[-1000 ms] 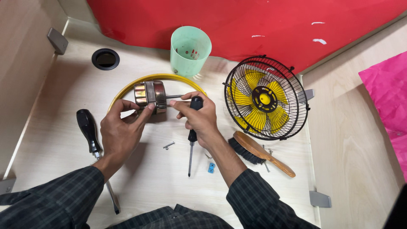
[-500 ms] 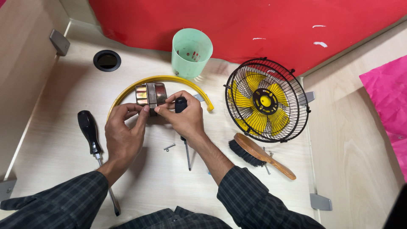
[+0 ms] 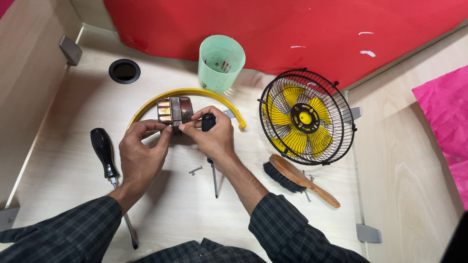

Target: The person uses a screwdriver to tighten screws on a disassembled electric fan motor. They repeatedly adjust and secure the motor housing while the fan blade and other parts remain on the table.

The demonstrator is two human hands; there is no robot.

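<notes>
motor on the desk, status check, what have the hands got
Left hand fingertips on the metal motor. Right hand on motor too, gripping a small screwdriver. Loose screw beside the hands; nothing blocking.

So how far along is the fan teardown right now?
Done: the motor is out of the caged fan head, and a loose screw lies on the desk. In hand: both the left hand and right hand pinch the motor, the right also gripping a screwdriver. Left: cage and blades are still assembled.
</notes>
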